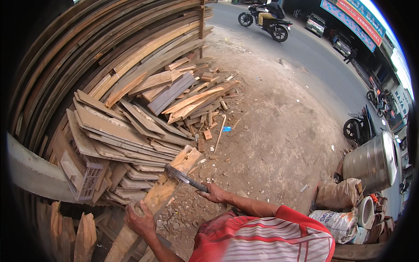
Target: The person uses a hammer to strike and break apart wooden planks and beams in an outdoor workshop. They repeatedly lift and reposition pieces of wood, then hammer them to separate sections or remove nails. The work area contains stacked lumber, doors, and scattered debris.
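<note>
A long, rough wooden plank [160, 192] slants up from the lower left, its far end splintered. My left hand [141, 218] is wrapped round the plank's lower part. In my right hand [214, 192] is the handle of a hammer [185, 178], closed tightly by the fingers. The hammer's dark head lies at the plank's upper part, near the splintered end; whether it touches a nail there is too small to tell. Beside the plank, on its left, rests a stack of flat boards [126, 144].
Long timbers [131, 48] lean at the upper left, with broken offcuts [187, 96] heaped below. A plastic crate [91, 180] stands among the boards. Sacks [334, 222] and a steel tank [369, 163] sit at the right. A rider on a motorcycle [266, 22] passes along the road.
</note>
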Action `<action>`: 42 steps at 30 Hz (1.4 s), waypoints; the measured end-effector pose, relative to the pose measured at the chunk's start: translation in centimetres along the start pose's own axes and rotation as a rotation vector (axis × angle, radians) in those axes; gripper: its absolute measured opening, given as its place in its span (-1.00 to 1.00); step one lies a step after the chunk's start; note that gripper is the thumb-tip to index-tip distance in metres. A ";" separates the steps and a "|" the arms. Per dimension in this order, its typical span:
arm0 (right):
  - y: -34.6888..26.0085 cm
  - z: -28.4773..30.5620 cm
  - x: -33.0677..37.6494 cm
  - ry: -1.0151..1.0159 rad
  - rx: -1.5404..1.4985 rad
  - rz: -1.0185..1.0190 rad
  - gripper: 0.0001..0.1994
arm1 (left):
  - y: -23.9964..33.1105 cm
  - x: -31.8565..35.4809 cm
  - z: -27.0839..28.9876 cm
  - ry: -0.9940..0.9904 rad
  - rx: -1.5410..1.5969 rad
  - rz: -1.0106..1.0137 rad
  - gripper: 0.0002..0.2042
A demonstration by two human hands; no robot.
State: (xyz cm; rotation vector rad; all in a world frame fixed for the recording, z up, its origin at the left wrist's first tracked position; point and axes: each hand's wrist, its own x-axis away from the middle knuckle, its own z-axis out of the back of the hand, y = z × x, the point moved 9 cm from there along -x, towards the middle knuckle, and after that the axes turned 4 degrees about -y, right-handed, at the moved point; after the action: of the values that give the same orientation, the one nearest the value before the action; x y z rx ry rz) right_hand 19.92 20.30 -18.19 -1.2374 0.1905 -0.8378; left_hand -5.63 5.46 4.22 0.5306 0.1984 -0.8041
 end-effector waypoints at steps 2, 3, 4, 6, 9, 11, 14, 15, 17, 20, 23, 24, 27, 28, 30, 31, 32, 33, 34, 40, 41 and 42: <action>-0.1 0.0 0.0 -0.012 -0.002 -0.022 -0.50 | -0.2 0.1 -0.1 0.008 -0.013 0.000 -0.68; -0.1 0.0 0.0 -0.010 0.002 -0.023 -0.50 | -0.1 0.0 0.0 0.012 -0.018 -0.002 -0.68; -0.1 0.1 0.0 -0.009 0.005 -0.024 -0.51 | -0.2 0.0 -0.2 -0.031 -0.019 0.017 -0.63; -0.2 0.2 0.1 -0.007 0.005 -0.022 -0.51 | -0.4 -0.2 -0.5 -0.117 -0.021 0.056 -0.51; -0.4 0.1 0.1 -0.010 -0.003 -0.018 -0.52 | -0.6 -0.2 -0.6 -0.138 -0.049 0.081 -0.47; 0.3 0.0 -0.1 -0.011 0.000 -0.018 -0.53 | -0.7 -0.3 -0.8 -0.136 -0.071 0.079 -0.46; 0.1 -0.1 -0.1 -0.009 0.001 -0.015 -0.54 | -1.0 0.2 -0.7 -0.032 -0.080 0.049 -0.55; 0.0 -0.1 0.0 -0.009 0.002 -0.012 -0.54 | -0.9 0.3 -0.5 0.019 -0.078 0.033 -0.59; -0.3 0.0 0.1 -0.011 0.004 -0.007 -0.54 | -1.1 0.3 -0.6 0.002 -0.078 0.040 -0.57; -0.2 0.0 0.1 0.001 0.003 0.005 -0.54 | -1.3 0.0 -1.0 -0.075 -0.037 0.061 -0.55; 0.3 -0.2 -0.1 -0.010 0.005 -0.018 -0.53 | -1.3 0.0 -1.1 -0.083 -0.021 0.054 -0.56; 0.3 -0.2 -0.1 -0.002 0.003 -0.010 -0.53 | -1.2 0.0 -1.0 -0.070 -0.023 0.047 -0.56; 0.1 -0.1 -0.1 0.011 -0.004 0.010 -0.54 | -1.0 0.0 -0.7 -0.050 -0.031 0.038 -0.58; -0.1 -0.1 0.0 0.010 -0.007 0.016 -0.54 | -0.8 0.0 -0.6 -0.044 -0.025 0.036 -0.58; -0.2 0.0 0.0 0.009 -0.006 0.019 -0.53 | -0.5 0.0 -0.4 -0.031 -0.013 0.033 -0.59; -0.1 0.0 0.0 0.009 -0.002 0.017 -0.53 | -0.6 0.0 -0.5 -0.037 -0.016 0.037 -0.59; 0.0 0.0 0.1 0.009 0.003 0.014 -0.52 | -0.7 0.0 -0.6 -0.042 -0.019 0.041 -0.59; -0.1 0.0 0.0 0.003 0.000 0.013 -0.52 | -0.9 0.0 -0.7 -0.047 -0.023 0.045 -0.58; -0.2 0.0 0.0 -0.003 -0.003 0.011 -0.52 | -1.1 -0.1 -0.8 -0.046 -0.019 0.036 -0.58; 0.5 -0.3 -0.3 -0.014 -0.001 0.019 -0.53 | -1.5 -0.1 -1.1 -0.095 -0.037 0.076 -0.53; 0.8 -0.4 -0.4 -0.013 -0.006 0.030 -0.53 | -1.6 0.1 -1.2 -0.073 -0.059 0.078 -0.51; 0.8 -0.5 -0.4 -0.016 -0.003 0.029 -0.53 | -1.6 0.1 -1.1 -0.052 -0.082 0.082 -0.50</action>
State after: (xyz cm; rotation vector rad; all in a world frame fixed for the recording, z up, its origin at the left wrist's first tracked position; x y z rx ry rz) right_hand 19.73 20.28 -19.17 -1.2410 0.1968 -0.8029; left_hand -6.71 5.00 2.62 0.4374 0.1598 -0.7266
